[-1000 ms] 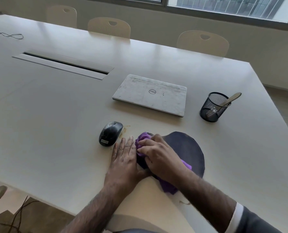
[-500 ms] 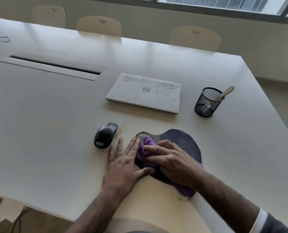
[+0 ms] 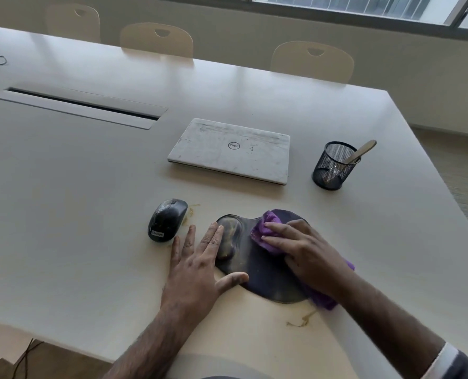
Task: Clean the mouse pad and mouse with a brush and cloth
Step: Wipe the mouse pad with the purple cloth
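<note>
The dark mouse pad [image 3: 265,269] lay flat on the pale counter [image 3: 90,214], in front of the closed laptop [image 3: 231,150]. The right hand [image 3: 306,255] pressed a bunched purple cloth [image 3: 264,231] onto the pad, its grip closed over the fabric; the left hand [image 3: 197,266] lay splayed and empty on the pad's glossy gel wrist rest [image 3: 227,233]. Thin and rubbery, the pad would likely slide unless pinned. The smooth, dusty mouse [image 3: 167,219] sat left of the pad, light and best taken by its sides.
</note>
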`<act>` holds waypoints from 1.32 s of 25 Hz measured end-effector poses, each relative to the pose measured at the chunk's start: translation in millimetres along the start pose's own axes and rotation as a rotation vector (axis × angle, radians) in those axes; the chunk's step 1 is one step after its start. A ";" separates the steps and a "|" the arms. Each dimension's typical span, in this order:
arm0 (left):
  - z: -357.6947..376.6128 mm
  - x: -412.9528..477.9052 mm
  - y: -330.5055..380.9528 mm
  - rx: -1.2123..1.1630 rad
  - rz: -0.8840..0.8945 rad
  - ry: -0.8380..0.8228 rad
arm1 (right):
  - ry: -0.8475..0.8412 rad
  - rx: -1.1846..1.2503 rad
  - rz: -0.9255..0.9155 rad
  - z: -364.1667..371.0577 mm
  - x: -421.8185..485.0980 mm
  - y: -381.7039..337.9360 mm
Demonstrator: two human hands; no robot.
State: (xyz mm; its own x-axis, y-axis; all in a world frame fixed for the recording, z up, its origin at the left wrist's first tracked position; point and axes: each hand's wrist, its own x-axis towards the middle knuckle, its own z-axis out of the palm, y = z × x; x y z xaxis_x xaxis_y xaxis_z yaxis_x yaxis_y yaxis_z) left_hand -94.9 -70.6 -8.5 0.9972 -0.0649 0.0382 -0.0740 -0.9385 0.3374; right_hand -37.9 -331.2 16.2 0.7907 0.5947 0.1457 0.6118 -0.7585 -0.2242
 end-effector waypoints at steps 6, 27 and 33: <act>-1.5 -1.1 0.7 -0.019 0.001 0.004 | 0.034 0.053 0.272 -12.5 12.2 24.3; 1.5 -0.4 -0.3 -0.020 0.008 0.003 | -0.368 0.061 -0.031 -59.5 -11.8 22.8; 2.9 -0.4 -1.8 -0.003 0.011 -0.011 | -0.211 0.059 -0.185 -30.1 7.2 -32.0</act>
State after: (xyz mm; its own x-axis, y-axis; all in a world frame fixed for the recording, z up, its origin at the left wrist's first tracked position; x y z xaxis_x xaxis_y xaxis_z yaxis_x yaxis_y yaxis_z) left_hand -95.1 -69.8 -11.9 0.9963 -0.0793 0.0317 -0.0854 -0.9366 0.3399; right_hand -51.1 -310.7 53.4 0.6395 0.7687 -0.0126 0.7382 -0.6185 -0.2692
